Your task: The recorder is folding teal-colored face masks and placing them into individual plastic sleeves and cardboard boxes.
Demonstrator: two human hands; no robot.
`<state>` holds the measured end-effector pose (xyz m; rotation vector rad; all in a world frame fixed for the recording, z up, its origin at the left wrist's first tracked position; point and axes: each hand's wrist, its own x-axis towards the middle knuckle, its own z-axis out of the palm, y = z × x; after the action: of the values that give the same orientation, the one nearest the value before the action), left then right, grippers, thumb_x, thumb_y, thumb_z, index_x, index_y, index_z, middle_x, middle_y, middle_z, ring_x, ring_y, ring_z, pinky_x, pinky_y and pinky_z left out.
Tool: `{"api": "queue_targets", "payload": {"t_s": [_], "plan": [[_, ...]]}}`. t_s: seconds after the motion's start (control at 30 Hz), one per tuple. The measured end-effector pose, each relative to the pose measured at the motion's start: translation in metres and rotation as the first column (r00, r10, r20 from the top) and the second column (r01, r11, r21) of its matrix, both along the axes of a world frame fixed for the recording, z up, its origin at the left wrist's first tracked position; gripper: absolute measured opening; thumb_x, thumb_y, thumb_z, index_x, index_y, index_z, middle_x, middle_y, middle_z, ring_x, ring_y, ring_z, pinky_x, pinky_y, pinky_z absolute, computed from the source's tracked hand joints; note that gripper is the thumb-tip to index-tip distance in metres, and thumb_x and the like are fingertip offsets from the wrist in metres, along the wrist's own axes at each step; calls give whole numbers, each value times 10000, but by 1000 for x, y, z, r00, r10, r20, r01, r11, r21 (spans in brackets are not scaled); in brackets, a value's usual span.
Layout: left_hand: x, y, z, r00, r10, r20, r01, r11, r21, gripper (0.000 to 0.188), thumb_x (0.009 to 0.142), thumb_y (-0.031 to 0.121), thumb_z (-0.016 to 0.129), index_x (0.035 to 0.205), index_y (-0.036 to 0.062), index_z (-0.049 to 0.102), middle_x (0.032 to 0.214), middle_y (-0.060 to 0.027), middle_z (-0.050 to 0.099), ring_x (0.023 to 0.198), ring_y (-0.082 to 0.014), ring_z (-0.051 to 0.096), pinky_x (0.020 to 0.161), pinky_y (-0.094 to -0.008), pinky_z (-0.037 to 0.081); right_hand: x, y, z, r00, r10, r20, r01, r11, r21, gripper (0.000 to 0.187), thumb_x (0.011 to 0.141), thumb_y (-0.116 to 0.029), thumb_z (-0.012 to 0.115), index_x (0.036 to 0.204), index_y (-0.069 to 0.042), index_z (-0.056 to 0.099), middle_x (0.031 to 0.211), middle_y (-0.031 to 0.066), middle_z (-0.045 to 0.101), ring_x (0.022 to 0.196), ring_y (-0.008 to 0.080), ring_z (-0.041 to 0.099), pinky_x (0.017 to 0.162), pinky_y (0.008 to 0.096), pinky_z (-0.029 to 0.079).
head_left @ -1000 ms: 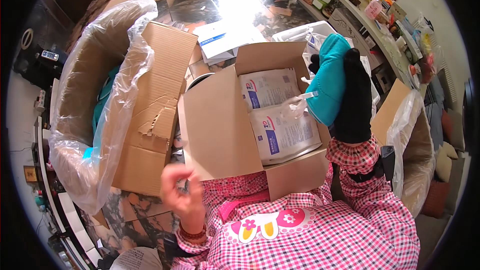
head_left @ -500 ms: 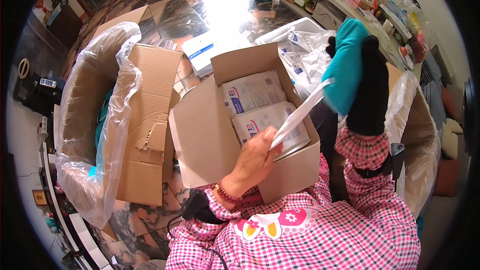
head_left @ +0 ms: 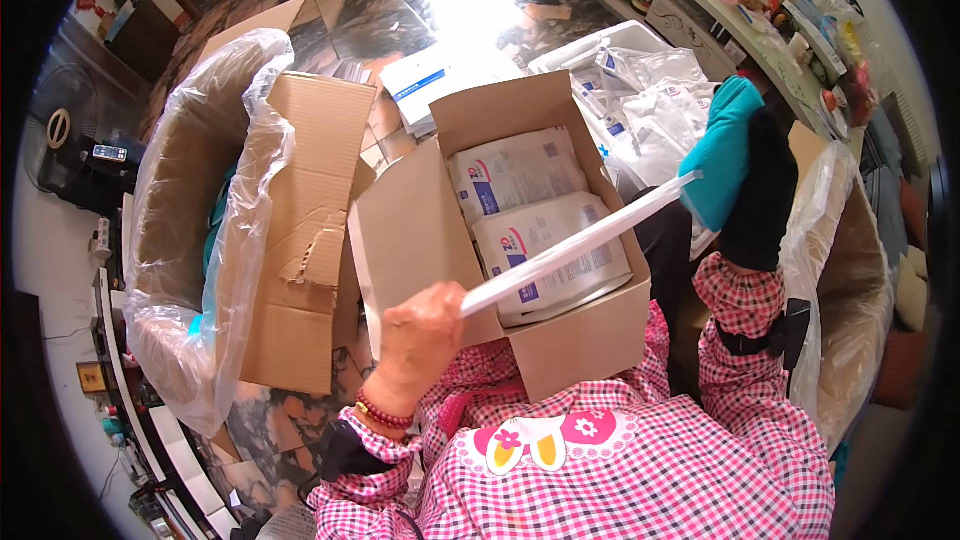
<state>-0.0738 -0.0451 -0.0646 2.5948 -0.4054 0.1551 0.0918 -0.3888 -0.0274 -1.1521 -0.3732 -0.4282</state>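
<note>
My left hand (head_left: 420, 330), bare with a red bead bracelet, is closed around one end of a long white strap (head_left: 580, 245). The strap runs taut across an open cardboard box (head_left: 400, 230) up to a teal padded cloth piece (head_left: 722, 150). My right hand (head_left: 760, 195), in a black glove, grips that teal piece; its fingers are partly hidden. Two stacks of white printed packets (head_left: 550, 240) lie inside the box, which stands close to my lap with its flaps folded out.
A large carton with a clear plastic liner (head_left: 180, 270) stands at the left, some teal cloth inside. Another lined carton (head_left: 835, 280) is at the right. Behind the box are a white tub of packets (head_left: 645, 105) and flat white boxes (head_left: 425, 90). A cluttered shelf (head_left: 770, 50) runs along the right.
My left hand has moved left and towards me, drawing the strap out longer and straighter. My right hand and the teal piece have shifted slightly right and lower in the picture.
</note>
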Motion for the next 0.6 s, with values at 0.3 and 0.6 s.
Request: {"api": "queue_targets", "payload": {"t_s": [0.3,0.6], "plan": [[35,-14,36,980,-87,178,69,992,106,171,806,-9,616,953,38,543,854,-109,596,802,-311,649,625,-386,522,-31,58,-14,866,-99,-490,-328,628,-706,281,969,-230,631,1159,-25,652,920,67,694,779,131,651,699,318,543],[51,-53,53,969,-240,50,222,945,240,157,804,11,621,915,45,515,808,-76,570,778,-257,654,612,-358,520,-48,84,-15,759,290,-583,-651,373,-661,474,819,-293,827,1103,27,622,972,174,672,905,239,682,795,341,530]]}}
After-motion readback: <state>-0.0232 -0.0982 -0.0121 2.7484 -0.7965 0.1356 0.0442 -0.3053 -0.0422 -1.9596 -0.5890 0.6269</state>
